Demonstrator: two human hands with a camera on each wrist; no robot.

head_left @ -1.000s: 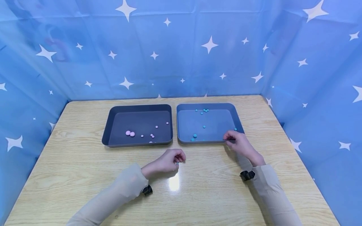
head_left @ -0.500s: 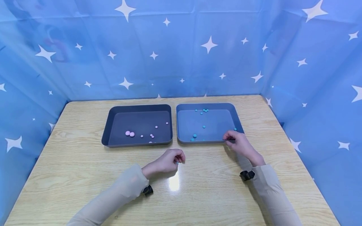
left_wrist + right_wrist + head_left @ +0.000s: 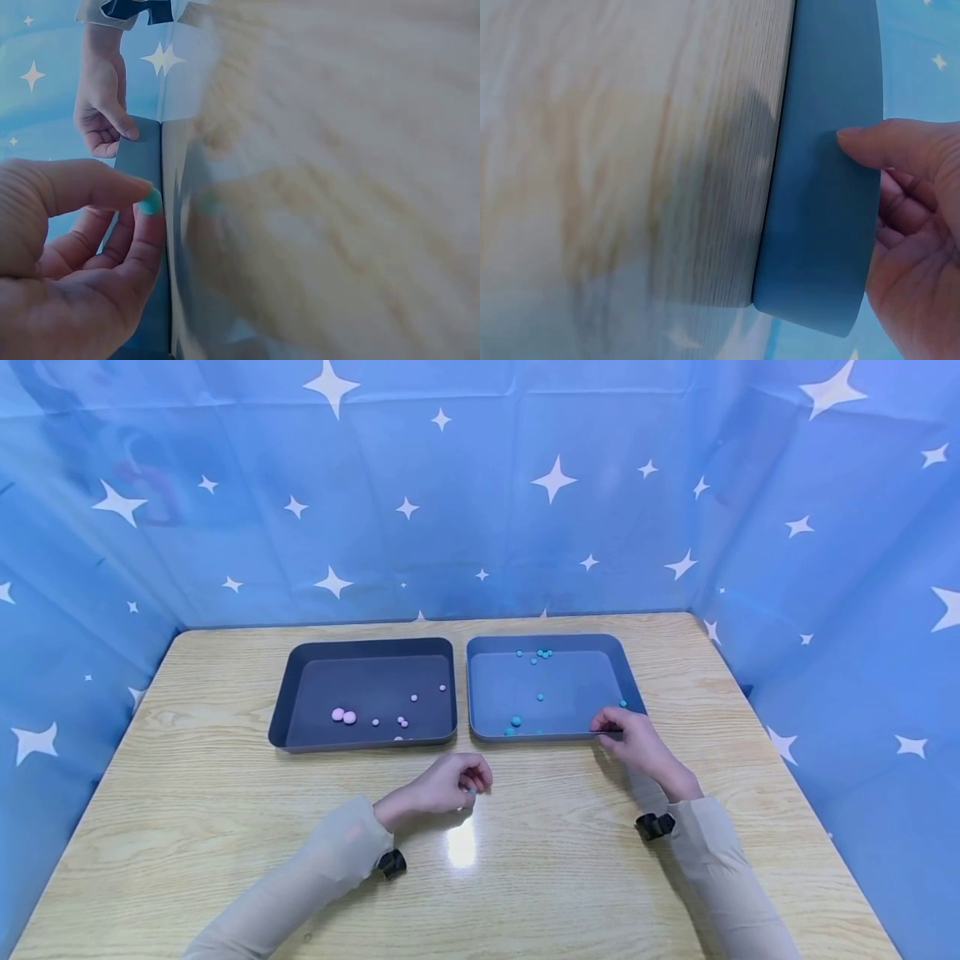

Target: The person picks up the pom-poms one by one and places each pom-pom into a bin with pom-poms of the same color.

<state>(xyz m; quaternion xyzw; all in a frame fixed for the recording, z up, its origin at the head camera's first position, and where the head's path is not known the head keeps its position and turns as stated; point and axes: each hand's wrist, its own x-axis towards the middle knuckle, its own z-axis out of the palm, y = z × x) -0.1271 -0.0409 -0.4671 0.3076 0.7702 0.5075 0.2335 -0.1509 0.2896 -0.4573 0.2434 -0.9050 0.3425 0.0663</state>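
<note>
My left hand (image 3: 448,785) is held over the table in front of the trays. In the left wrist view its thumb and a finger pinch a small teal ball (image 3: 152,201). At the right, my right hand (image 3: 639,742) grips the near wall of the blue tray (image 3: 581,681). The right wrist view shows that thumb on the outside of the wall, the other fingers behind it. Inside the blue tray lie several teal balls (image 3: 516,721) of different sizes. To its left, the dark tray (image 3: 360,678) bears several pink balls (image 3: 349,717), also large and small.
Both trays stand side by side with a narrow gap, towards the back of the wooden table (image 3: 540,877). A blue curtain (image 3: 480,527) with white stars surrounds the back and sides. Black wrist straps (image 3: 656,826) sit at the beige sleeves (image 3: 723,868).
The fingers of my left hand have shifted slightly around the teal ball. My right hand, the trays and the balls in them stay where they were.
</note>
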